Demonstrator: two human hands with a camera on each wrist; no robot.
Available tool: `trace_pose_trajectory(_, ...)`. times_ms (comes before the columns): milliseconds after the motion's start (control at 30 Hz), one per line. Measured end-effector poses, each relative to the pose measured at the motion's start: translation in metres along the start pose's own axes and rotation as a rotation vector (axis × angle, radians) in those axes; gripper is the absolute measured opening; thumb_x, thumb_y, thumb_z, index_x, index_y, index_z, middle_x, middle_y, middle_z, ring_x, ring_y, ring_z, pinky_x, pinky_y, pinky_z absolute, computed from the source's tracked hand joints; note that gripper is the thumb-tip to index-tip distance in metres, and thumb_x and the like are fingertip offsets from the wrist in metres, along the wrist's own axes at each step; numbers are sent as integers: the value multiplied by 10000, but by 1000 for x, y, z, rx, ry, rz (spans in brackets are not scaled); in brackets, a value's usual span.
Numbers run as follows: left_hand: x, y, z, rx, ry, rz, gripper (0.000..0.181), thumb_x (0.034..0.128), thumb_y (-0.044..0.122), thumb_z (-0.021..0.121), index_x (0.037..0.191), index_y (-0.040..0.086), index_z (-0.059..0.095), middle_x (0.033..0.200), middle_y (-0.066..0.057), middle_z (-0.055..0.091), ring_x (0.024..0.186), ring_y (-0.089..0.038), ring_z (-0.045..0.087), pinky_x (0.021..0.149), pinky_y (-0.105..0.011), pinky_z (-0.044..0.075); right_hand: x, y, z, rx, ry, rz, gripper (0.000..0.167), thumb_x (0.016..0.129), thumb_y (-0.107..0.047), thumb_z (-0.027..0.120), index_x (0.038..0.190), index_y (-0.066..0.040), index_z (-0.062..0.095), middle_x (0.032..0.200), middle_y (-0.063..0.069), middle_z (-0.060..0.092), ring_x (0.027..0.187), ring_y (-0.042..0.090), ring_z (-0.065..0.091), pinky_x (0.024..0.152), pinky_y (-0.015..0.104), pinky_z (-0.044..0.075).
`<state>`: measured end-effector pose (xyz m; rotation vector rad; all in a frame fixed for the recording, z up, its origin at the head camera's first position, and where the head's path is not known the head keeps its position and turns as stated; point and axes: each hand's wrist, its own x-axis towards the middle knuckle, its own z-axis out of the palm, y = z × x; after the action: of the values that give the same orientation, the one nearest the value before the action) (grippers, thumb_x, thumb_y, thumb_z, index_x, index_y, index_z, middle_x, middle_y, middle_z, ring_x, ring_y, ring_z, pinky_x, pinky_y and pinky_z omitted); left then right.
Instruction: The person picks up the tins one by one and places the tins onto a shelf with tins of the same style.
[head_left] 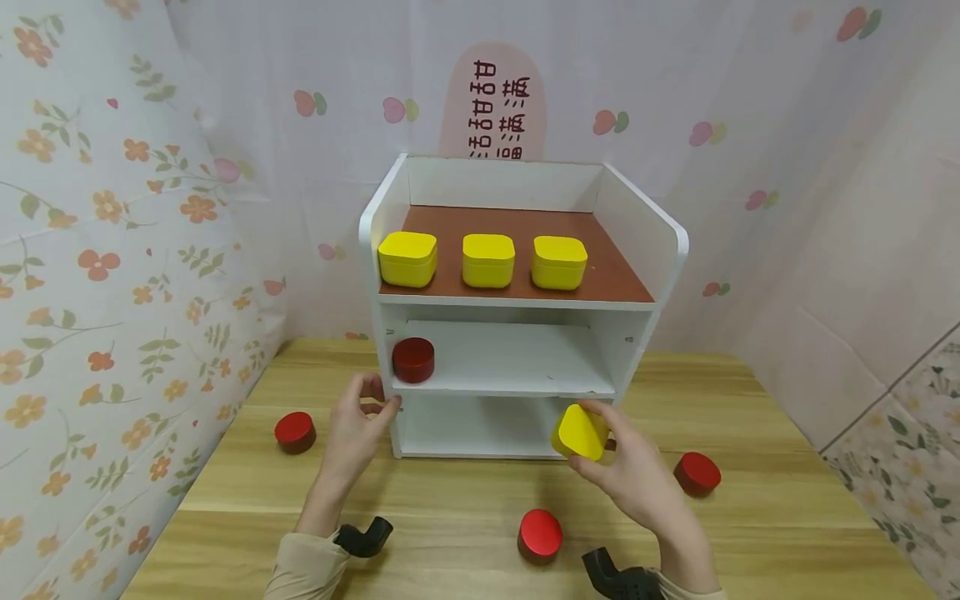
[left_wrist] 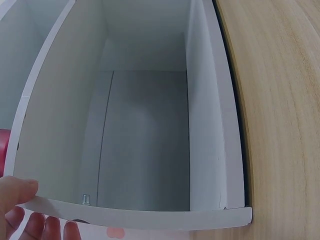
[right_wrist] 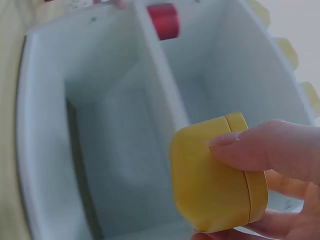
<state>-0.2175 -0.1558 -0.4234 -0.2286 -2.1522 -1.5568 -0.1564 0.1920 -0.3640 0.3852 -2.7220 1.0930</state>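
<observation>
A yellow square tin with rounded corners (head_left: 581,432) is held tilted in my right hand (head_left: 633,471), in front of the lower compartment's right end. In the right wrist view the thumb presses one side of the yellow tin (right_wrist: 210,175) and fingers show on the far side. My left hand (head_left: 360,433) grips the left side panel of the white shelf (head_left: 517,392), thumb at its front edge and fingers outside. Similar yellow tins (head_left: 407,260), (head_left: 488,261), (head_left: 558,263) stand in a row on the brown top board. One round red tin (head_left: 413,360) sits at the middle shelf's left end.
On the wooden table (head_left: 450,533) lie round red tins: one left of the shelf (head_left: 295,432), one at the front (head_left: 539,536) and one to the right (head_left: 697,474). Patterned curtains (head_left: 315,167) hang behind and beside the table.
</observation>
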Motion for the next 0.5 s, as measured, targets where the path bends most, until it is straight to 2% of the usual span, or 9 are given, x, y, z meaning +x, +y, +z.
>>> trace_pose_trajectory(333, 1, -3, 1, 10, -4, 7, 278, 843, -52, 715, 1061, 7, 552, 953, -116, 567, 898, -211, 540, 740, -225, 524, 7, -23, -43, -56, 57, -133, 682, 763, -26, 820, 1362, -69, 497, 1182, 96, 535, 1016, 261, 540, 877, 466, 514)
trace_pose_trajectory(400, 1, -2, 1, 7, -3, 9, 271, 846, -49, 713, 1056, 10, 553, 950, -113, 566, 896, -207, 539, 739, -225, 523, 10, -27, -51, -75, 79, -173, 680, 759, -26, 825, 1357, -73, 506, 1195, 92, 543, 1019, 252, 538, 869, 402, 518)
trace_pose_trajectory(500, 1, -2, 1, 3, 5, 19, 265, 842, -46, 718, 1046, 16, 559, 945, -112, 568, 891, -202, 544, 734, -228, 519, 13, -34, -64, -97, 108, -223, 689, 750, -27, 833, 1358, -74, 511, 1211, 100, 546, 1027, 259, 537, 862, 218, 485)
